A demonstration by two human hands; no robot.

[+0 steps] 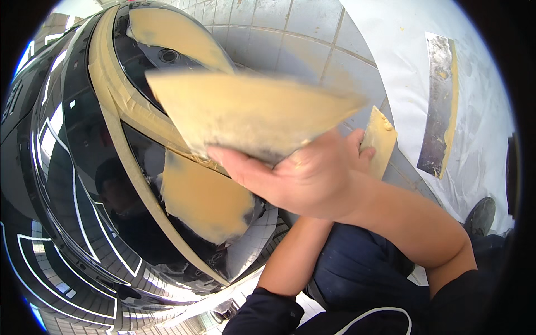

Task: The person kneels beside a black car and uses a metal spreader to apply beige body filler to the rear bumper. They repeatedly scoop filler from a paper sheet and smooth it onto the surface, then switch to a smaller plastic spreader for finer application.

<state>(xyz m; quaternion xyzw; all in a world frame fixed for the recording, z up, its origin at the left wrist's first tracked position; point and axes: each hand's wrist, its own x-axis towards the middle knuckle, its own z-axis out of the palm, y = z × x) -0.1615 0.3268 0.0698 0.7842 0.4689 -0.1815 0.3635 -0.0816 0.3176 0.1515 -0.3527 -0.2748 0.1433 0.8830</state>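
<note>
Spreader blade (245,114), wide, flat, putty-smeared, looks thin, stiff and light, best pinched along its bare back edge as the right hand (304,178) grips it above the glossy black car panel (84,184), left hand (357,146) holding a smaller putty scraper (379,139).

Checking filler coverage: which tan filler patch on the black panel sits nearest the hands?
The lower patch, just below the masking tape line; the other patch lies far up the panel.

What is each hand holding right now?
Right hand: shut on a wide putty-smeared spreader.
Left hand: hidden behind the right hand; a small spreader shows there, grip cannot be told.
</note>
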